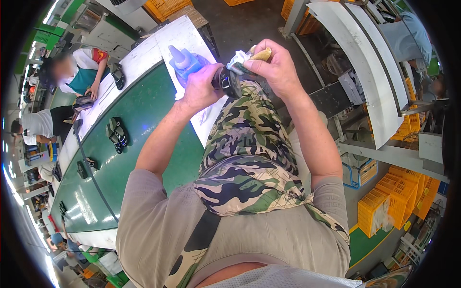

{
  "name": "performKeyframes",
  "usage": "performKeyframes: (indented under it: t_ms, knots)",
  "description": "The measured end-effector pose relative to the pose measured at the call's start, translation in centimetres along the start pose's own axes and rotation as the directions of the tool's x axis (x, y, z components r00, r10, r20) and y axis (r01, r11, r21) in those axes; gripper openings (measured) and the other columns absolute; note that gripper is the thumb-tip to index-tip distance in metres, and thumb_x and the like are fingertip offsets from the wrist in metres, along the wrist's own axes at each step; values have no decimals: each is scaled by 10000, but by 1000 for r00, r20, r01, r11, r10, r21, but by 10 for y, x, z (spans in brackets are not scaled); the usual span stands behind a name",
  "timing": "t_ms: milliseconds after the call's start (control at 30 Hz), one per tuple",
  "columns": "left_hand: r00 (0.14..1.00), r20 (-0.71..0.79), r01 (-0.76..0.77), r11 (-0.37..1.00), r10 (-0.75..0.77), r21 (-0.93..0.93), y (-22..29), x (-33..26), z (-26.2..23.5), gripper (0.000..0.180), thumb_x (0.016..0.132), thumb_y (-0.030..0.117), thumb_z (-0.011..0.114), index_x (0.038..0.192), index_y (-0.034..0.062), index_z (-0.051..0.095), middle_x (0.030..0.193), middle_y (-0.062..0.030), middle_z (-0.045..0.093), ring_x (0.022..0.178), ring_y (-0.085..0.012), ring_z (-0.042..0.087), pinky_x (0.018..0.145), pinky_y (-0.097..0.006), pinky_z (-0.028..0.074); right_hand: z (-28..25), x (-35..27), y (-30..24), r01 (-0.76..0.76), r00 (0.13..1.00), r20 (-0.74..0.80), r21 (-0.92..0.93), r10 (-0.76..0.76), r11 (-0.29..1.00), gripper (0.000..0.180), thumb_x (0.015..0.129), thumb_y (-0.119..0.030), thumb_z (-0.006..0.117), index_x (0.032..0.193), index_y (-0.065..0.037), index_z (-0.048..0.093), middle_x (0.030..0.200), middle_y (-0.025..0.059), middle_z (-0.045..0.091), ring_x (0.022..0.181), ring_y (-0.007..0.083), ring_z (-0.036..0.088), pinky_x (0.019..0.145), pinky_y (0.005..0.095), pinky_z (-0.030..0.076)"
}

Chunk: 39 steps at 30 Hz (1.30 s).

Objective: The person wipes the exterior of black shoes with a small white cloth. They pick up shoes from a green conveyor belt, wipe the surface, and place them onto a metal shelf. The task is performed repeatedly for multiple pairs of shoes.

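Observation:
My left hand (pixel 202 87) is closed around a dark shoe (pixel 227 83), whose end points toward me. Between the fingers of my right hand (pixel 277 67) is a crumpled cloth (pixel 237 61), white on one side with a yellowish part at the top. The cloth is right by the shoe's upper edge; I cannot tell whether they touch. Just beyond my left hand a translucent blue squeeze bottle (pixel 185 62) with a pointed nozzle stands on a white board (pixel 199 36). A camouflage apron (pixel 245 129) covers my lap.
Left of me runs a green conveyor belt (pixel 158 103) carrying a pair of dark sandals (pixel 116 134) and smaller shoes (pixel 82 169). Across it a person (pixel 79 72) handles a shoe. At right stand a curved white panel (pixel 353 62) on a metal frame and orange crates (pixel 396 194).

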<state>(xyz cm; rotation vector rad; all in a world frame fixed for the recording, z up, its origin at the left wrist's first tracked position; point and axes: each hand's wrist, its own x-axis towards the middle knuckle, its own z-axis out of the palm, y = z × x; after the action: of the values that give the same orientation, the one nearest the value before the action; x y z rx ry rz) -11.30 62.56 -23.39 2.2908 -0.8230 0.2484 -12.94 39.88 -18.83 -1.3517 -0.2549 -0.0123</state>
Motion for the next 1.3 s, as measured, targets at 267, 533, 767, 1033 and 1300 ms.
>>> performKeyframes:
  t_ms: [267,533,767,1033,1300]
  knots:
    - [854,487,293,943,-184,-159,8,7,-22,710,528,234,888,1147,18,615,1005,-158,698,944,-283,678,859,-376,513,-14,19,4,179,983,-8,-190,-184,965,207,795,-59,736,830,-44,532,857,22,608,796,80,539,706,250,454]
    - [716,690,530,726,-107,-438,-5,-5,-16,659,576,213,912,1128,8,618,993,-36,668,913,-137,601,824,-293,490,-26,25,19,220,974,16,-315,-227,923,195,812,-9,701,838,-49,512,961,84,626,890,128,559,799,272,451]
    - [678,729,642,558,-93,-527,2,-9,-13,716,600,207,898,1209,-7,587,1050,-41,665,945,-145,609,855,-288,487,-30,17,29,209,977,12,-258,-213,943,202,804,2,698,825,-53,504,957,96,627,894,134,560,809,280,450]
    - [675,735,708,340,-67,-619,-3,-13,-5,748,667,263,850,1281,-41,550,1150,-89,654,1032,-172,614,964,-303,456,-26,0,34,223,975,34,-199,-221,954,219,786,-11,712,810,-50,498,910,69,648,851,109,563,768,273,469]
    - [659,748,752,55,-79,-657,-17,-19,13,672,720,224,796,1281,-45,544,1149,-112,660,1035,-194,635,964,-315,472,-23,-18,47,116,992,56,-100,-111,988,219,799,8,700,819,-67,495,987,95,621,908,115,544,822,269,439]
